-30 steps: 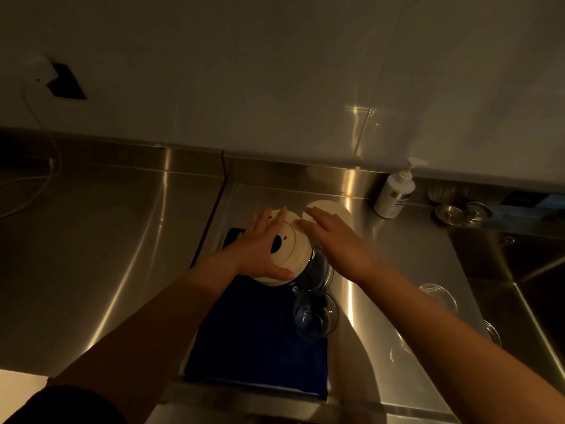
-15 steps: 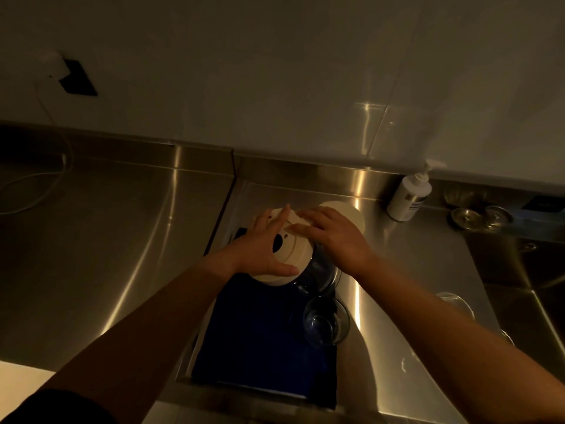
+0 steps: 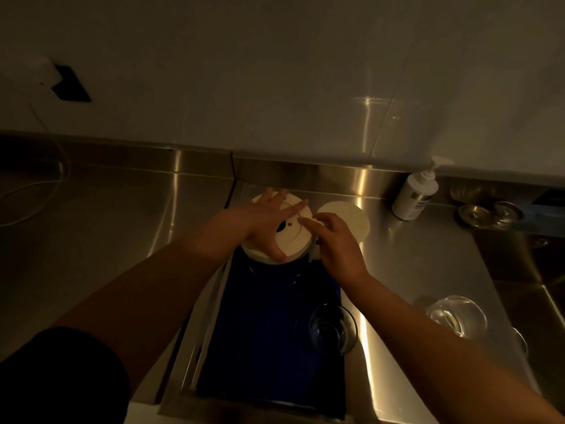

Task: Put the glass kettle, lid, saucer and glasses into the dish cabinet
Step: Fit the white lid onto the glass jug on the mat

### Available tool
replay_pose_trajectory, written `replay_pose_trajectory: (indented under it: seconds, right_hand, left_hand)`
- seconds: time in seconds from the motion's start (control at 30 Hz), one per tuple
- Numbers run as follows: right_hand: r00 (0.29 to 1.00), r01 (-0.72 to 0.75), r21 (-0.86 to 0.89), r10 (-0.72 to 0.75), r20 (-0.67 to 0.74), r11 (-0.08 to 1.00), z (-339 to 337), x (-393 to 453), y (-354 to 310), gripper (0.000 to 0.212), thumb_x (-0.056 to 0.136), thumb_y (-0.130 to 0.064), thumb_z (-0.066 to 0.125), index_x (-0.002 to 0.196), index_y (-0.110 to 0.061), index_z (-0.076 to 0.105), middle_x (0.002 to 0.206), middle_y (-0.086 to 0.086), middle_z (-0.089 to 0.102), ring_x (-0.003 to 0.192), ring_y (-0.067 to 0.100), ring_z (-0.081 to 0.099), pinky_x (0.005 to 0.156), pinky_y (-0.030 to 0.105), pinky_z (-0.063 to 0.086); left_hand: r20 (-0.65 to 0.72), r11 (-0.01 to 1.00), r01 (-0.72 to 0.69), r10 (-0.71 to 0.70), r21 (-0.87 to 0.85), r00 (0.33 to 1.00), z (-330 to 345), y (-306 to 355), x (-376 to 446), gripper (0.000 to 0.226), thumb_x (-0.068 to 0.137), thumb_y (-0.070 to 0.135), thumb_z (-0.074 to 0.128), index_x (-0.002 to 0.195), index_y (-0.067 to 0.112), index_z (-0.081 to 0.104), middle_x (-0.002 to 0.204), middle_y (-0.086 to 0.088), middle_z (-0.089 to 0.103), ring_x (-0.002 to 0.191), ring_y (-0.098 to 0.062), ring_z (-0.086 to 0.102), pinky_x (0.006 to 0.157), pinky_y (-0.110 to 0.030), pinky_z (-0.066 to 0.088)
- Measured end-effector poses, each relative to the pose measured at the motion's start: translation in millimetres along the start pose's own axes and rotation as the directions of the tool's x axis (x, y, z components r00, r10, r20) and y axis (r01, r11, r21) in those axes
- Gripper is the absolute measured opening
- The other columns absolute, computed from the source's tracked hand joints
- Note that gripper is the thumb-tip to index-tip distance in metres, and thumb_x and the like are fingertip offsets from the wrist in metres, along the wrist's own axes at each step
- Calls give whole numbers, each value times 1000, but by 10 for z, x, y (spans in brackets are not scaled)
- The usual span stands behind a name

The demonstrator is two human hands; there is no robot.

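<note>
The glass kettle [image 3: 275, 272] stands on a dark blue mat [image 3: 269, 341], its cream lid [image 3: 295, 237] on top. My left hand [image 3: 263, 228] lies flat over the lid, thumb hooked on its near rim. My right hand [image 3: 339, 246] touches the lid's right side with its fingertips. A cream saucer [image 3: 351, 217] lies just behind my right hand. One glass [image 3: 331, 328] stands at the mat's right edge, and a second glass [image 3: 455, 315] sits on the steel counter to the right.
A white pump bottle [image 3: 417, 191] stands against the backsplash. Metal strainers [image 3: 486, 214] lie beside a sink basin [image 3: 535, 289] at the far right. A white cable [image 3: 39, 191] runs over the steel counter [image 3: 116, 240] at left, below a wall socket [image 3: 65, 84].
The view has tilted down and closer. My right hand slid from the lid's top to its right side. My left hand stays pressed on the lid.
</note>
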State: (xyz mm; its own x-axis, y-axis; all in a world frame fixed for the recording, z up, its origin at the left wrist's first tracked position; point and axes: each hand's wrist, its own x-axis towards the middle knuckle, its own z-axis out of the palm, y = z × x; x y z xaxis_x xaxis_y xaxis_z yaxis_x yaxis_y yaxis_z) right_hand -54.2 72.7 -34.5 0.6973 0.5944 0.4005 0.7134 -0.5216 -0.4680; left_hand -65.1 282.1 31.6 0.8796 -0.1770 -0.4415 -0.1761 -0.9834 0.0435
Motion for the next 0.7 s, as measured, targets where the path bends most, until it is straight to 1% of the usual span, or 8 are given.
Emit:
replay_pose_trajectory:
  seconds: [0.1, 0.17, 0.23, 0.37, 0.47, 0.6, 0.67, 0.7]
  right_hand:
    - [997, -82, 38, 82, 7, 996, 64, -110, 59, 50, 84, -4, 57, 131, -20, 54, 123, 11, 50, 112, 25, 48, 86, 27, 41]
    - [995, -89, 29, 88, 37, 996, 67, -158, 72, 53, 83, 0, 58, 132, -20, 53, 123, 12, 50, 112, 27, 49, 87, 25, 38]
    - [998, -50, -7, 51, 41, 999, 67, -165, 77, 57, 81, 0, 61, 134, -19, 52, 122, 15, 52, 111, 29, 49, 87, 26, 38]
    - [996, -60, -1, 60, 67, 998, 54, -185, 47, 58, 82, -7, 64, 136, -18, 49, 122, 14, 52, 112, 28, 49, 90, 24, 35]
    - [991, -66, -3, 66, 113, 998, -12, -158, -12, 54, 85, -9, 60, 137, -16, 48, 123, 17, 52, 113, 31, 48, 92, 26, 36]
    - [993, -57, 49, 51, 103, 997, -203, -182, -203, 46, 85, -2, 59, 130, -8, 55, 128, 21, 49, 118, 34, 46, 96, 34, 39]
    - [991, -70, 93, 59, 120, 993, -317, -338, -312, 42, 87, -6, 59, 128, -11, 55, 131, 14, 49, 120, 27, 45, 97, 30, 38]
    - [983, -80, 104, 61, 176, 991, -363, -436, -362, 41, 89, -13, 59, 130, -14, 54, 132, 10, 48, 121, 22, 44, 97, 26, 36]
  left_hand:
    - [58, 1000, -25, 24, 12, 998, 68, 70, 101, 127, 56, 72, 69, 134, 53, -29, 154, 1, -27, 140, -31, -25, 109, -61, 7]
    - [78, 999, -39, 39, 4, 996, 124, 91, 133, 127, 58, 70, 70, 135, 52, -29, 154, 0, -28, 139, -31, -26, 110, -61, 5]
    - [66, 999, -47, 47, 0, 997, 158, 79, 128, 126, 59, 68, 71, 135, 51, -29, 153, 1, -29, 139, -31, -27, 110, -60, 5]
    - [30, 999, -53, 53, -2, 998, 232, 81, 84, 122, 64, 65, 69, 136, 50, -28, 152, 2, -33, 139, -31, -28, 109, -62, 4]
    - [8, 998, -60, 60, 7, 998, 245, 101, 45, 118, 68, 64, 67, 139, 47, -25, 151, 1, -35, 139, -31, -28, 109, -62, 2]
    - [-108, 997, -72, 72, 13, 991, 355, 171, -114, 106, 76, 64, 59, 144, 40, -18, 153, -1, -30, 141, -25, -23, 111, -56, -4]
    - [-203, 995, -96, 90, -18, 975, 526, 272, -249, 98, 81, 62, 54, 146, 37, -15, 155, -1, -25, 143, -22, -19, 112, -53, -7]
    - [-237, 993, -110, 100, -29, 966, 625, 328, -321, 94, 84, 60, 51, 145, 37, -16, 155, -1, -24, 143, -21, -18, 112, -51, -8]
